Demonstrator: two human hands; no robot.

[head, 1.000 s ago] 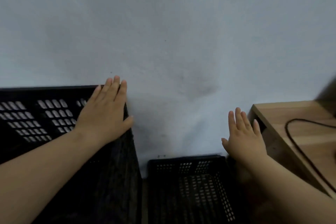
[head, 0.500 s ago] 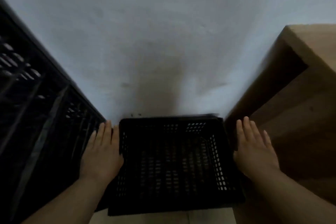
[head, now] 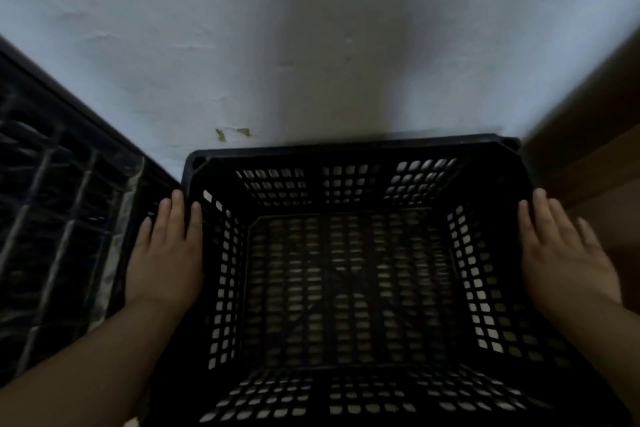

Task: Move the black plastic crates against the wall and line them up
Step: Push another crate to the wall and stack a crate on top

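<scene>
Black small crate point(head: 349, 274) fills far more of view than half second ago; head now looks straight down into it. Left hand point(head: 165, 253) and right hand point(head: 562, 253) lie flat against its left and right sides, as before, fingers point(head: 177, 208) straight, unclenched, pressing rather than gripping. Crate's far rim sits at wall point(head: 242, 45). Interior holds nothing visible. Larger crate point(head: 59, 225) just left, contents hidden. Wooden counter point(head: 595, 156) at right.
</scene>
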